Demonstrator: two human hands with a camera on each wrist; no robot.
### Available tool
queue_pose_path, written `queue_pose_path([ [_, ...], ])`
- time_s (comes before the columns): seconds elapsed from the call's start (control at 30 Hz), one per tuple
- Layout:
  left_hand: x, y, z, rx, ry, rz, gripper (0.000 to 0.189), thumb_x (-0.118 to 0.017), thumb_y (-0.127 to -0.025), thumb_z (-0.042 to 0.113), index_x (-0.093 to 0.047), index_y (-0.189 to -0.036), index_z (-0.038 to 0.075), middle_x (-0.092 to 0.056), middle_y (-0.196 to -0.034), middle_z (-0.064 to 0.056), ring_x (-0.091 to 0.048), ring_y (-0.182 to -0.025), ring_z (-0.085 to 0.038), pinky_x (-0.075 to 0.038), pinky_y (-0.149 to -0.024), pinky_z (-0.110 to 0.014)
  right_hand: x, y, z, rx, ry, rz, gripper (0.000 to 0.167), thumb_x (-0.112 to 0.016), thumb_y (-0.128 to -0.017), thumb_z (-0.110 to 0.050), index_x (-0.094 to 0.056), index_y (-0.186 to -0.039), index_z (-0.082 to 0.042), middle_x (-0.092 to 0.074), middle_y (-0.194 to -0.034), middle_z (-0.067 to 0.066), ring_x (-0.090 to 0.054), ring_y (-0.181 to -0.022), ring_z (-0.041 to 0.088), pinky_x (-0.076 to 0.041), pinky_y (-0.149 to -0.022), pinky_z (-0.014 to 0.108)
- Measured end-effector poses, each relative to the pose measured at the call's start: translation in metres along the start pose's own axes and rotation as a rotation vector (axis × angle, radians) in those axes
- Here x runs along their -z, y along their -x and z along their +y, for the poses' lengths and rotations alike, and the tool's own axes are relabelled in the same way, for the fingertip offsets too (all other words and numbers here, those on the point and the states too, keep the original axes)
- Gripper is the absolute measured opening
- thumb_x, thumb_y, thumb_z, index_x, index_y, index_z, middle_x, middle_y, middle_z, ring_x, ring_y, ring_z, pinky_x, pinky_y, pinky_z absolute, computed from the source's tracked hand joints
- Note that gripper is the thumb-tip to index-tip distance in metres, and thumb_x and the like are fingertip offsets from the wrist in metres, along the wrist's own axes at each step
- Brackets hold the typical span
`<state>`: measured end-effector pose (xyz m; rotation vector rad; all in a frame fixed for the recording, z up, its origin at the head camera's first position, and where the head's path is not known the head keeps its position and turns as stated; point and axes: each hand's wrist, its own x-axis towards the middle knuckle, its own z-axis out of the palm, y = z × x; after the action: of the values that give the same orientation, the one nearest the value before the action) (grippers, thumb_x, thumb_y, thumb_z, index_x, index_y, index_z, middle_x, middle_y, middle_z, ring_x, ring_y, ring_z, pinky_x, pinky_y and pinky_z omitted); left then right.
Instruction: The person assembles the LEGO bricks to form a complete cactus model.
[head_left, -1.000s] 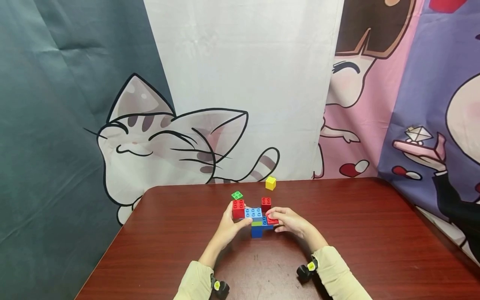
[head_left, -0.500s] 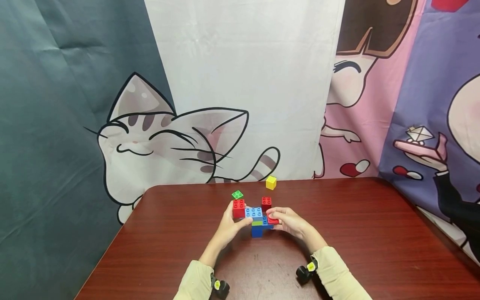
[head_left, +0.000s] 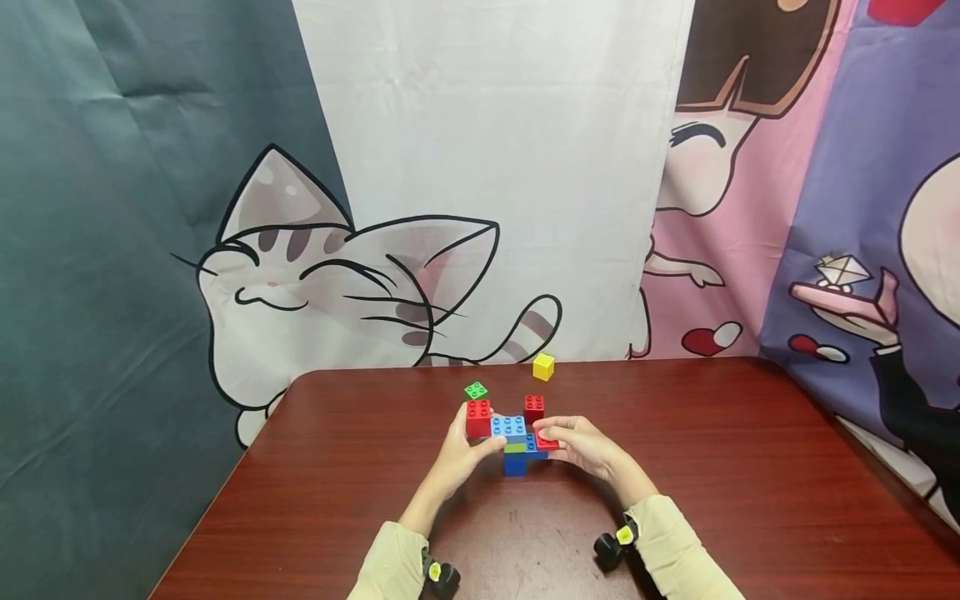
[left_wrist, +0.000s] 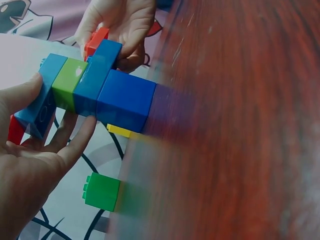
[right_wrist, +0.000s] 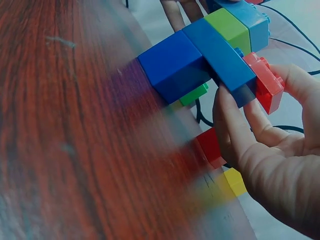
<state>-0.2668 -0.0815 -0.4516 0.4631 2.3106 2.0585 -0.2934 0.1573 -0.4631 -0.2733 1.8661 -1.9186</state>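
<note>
A built stack of toy building bricks stands on the table, a dark blue brick (head_left: 515,464) at its foot. Above that come a long blue brick (left_wrist: 97,77), a lime green brick (left_wrist: 69,84) and a lighter blue brick (head_left: 507,428). A red brick (head_left: 477,419) sticks out at the top left. My left hand (head_left: 456,457) grips the upper stack, its thumb on the lighter blue brick. With thumb and fingers, my right hand (head_left: 591,446) pinches a thin red brick (right_wrist: 269,83) on the long blue brick's right end, other fingers beneath. The fingers partly cover the thin red brick.
Behind the stack lie a green brick (head_left: 476,390), another red brick (head_left: 534,407) and a yellow brick (head_left: 543,367) close to the table's far edge. The brown wooden table (head_left: 510,542) meets a printed cloth backdrop (head_left: 487,125).
My right hand's lower fingers have drawn in under the long blue brick's end. The left hand and the loose bricks stay where they were.
</note>
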Motion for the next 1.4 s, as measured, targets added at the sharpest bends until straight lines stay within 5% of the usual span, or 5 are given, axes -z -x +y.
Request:
queue_pose_path([
  [0.37, 0.000, 0.000, 0.000, -0.004, -0.005, 0.002, 0.056, -0.072, -0.087, 0.012, -0.041, -0.133, 0.003, -0.057, -0.126, -0.018, -0.057, -0.112, -0.024, -0.050, -0.087, -0.017, 0.001, -0.001, 0.000, -0.011, -0.040, -0.016, 0.051, -0.057, -0.097, -0.019, -0.042, -0.136, 0.011, -0.069, -0.106, 0.002, -0.070, -0.093, 0.012, -0.057, -0.086, 0.027],
  [0.73, -0.001, 0.001, -0.001, -0.021, -0.029, -0.008, 0.057, -0.072, -0.087, 0.015, -0.041, -0.133, 0.003, -0.057, -0.124, -0.018, -0.057, -0.111, -0.022, -0.052, -0.090, -0.024, 0.005, -0.002, -0.003, 0.021, 0.042, 0.006, 0.050, -0.057, -0.097, -0.021, -0.045, -0.134, 0.009, -0.063, -0.109, 0.000, -0.067, -0.090, 0.009, -0.056, -0.083, 0.023],
  [0.93, 0.000, 0.001, -0.002, -0.021, -0.037, -0.005, 0.055, -0.072, -0.087, 0.017, -0.041, -0.132, 0.004, -0.058, -0.124, -0.017, -0.057, -0.111, -0.020, -0.051, -0.091, -0.023, 0.011, -0.006, -0.006, 0.044, 0.045, 0.119, 0.054, -0.060, -0.096, -0.025, -0.044, -0.136, 0.008, -0.060, -0.126, 0.019, -0.066, -0.098, 0.011, -0.056, -0.085, 0.024],
  [1.3, 0.000, -0.001, -0.004, -0.018, -0.016, -0.029, 0.055, -0.071, -0.088, 0.016, -0.041, -0.132, 0.006, -0.058, -0.124, -0.017, -0.056, -0.114, -0.022, -0.049, -0.091, -0.021, 0.013, -0.025, -0.003, 0.045, 0.071, 0.349, 0.050, -0.058, -0.097, -0.021, -0.045, -0.138, 0.003, -0.050, -0.138, 0.018, -0.055, -0.121, 0.026, -0.048, -0.104, 0.039],
  [1.4, 0.001, -0.001, -0.005, -0.021, -0.021, -0.025, 0.055, -0.071, -0.088, 0.016, -0.041, -0.132, 0.005, -0.058, -0.124, -0.017, -0.056, -0.115, -0.023, -0.049, -0.093, -0.023, 0.011, -0.033, -0.005, 0.046, 0.104, 0.361, 0.052, -0.059, -0.096, -0.019, -0.042, -0.140, 0.003, -0.045, -0.142, 0.022, -0.057, -0.116, 0.020, -0.046, -0.107, 0.041],
])
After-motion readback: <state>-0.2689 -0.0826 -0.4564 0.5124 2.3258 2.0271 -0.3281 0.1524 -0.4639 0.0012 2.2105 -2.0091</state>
